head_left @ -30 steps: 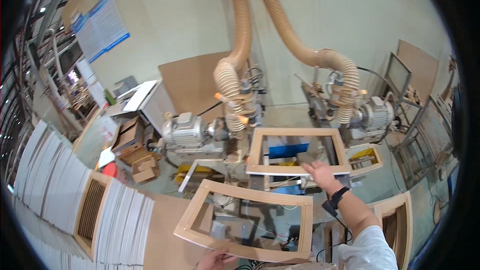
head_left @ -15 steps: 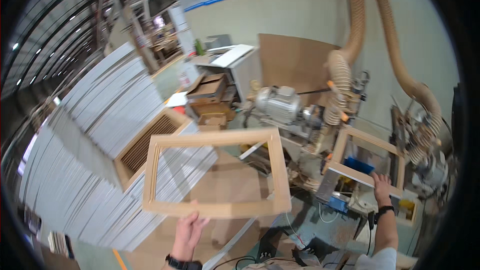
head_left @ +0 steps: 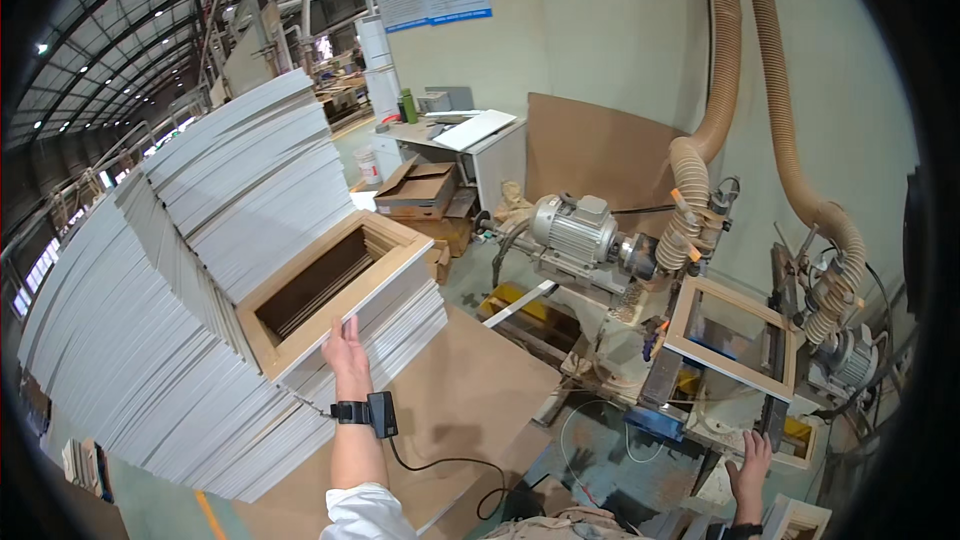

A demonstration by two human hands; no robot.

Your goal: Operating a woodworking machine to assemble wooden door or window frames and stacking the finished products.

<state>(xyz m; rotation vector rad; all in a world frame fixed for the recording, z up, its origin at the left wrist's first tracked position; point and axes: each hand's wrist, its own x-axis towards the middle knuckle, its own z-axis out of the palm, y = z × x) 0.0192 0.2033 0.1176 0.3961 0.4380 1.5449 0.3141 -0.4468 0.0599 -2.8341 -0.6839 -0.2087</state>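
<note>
Touching the frame (head_left: pixel 300 338) atop a stack (head_left: pixel 260 420) — left hand (head_left: pixel 347 348), grip unclear; right hand (head_left: pixel 749 470) loosely spread near machinery (head_left: pixel 852 356) — pale wall (head_left: pixel 620 30) beyond.

A tan rectangular frame (head_left: pixel 372 286) lies atop a stack (head_left: pixel 408 325), another frame (head_left: pixel 728 365) well apart.

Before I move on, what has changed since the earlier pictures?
The left hand carried its frame leftward onto the stack and is at the frame's near edge. The right hand let go of the other frame and drew back. The other frame and the motor stayed put.
</note>
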